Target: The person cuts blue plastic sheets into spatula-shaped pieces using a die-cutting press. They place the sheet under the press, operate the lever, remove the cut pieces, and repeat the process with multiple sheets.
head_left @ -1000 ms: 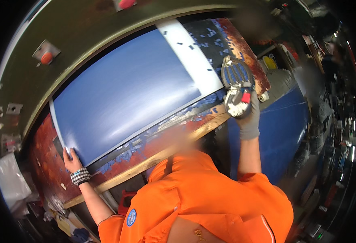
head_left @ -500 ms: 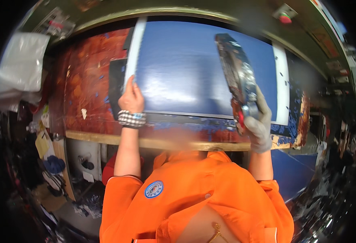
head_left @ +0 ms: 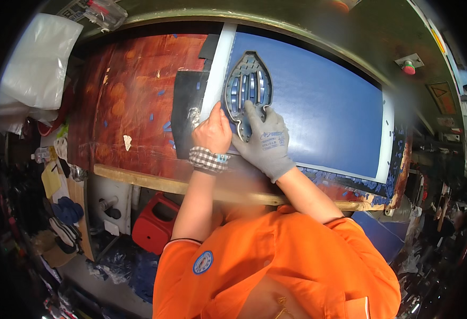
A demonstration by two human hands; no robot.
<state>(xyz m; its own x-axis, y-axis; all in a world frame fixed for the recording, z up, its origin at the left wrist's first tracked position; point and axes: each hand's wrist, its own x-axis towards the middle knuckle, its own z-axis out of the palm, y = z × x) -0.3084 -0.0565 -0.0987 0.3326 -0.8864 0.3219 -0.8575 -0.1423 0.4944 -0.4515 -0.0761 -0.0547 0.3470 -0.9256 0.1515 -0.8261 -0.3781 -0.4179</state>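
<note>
A dark metal cutting die (head_left: 250, 66), pointed at the far end with long slots inside, rests on or just over a blue sheet (head_left: 324, 101), near its left border. My right hand (head_left: 268, 143), in a grey glove, grips the die's near end, its index finger reaching onto the slots. Blue material shows inside these. Bare, with a checkered band at the wrist, my left hand (head_left: 213, 132) sits right beside the die's near left edge. Its fingers are drawn together over the sheet's white border strip (head_left: 218, 80); what they pinch is hidden.
Under the sheet lies a worn red-brown board (head_left: 132, 90) with a black pad (head_left: 188, 106) and blue scraps. A green machine beam (head_left: 297, 18) with a red button (head_left: 408, 67) spans the far side. Plastic bags (head_left: 37, 64) hang left. Below stands a red stool (head_left: 156, 226).
My right hand has brought the tilted die leftward and down to the sheet's left side, turning its slotted face up. My left hand is now close beside it. The whole view has shifted.
</note>
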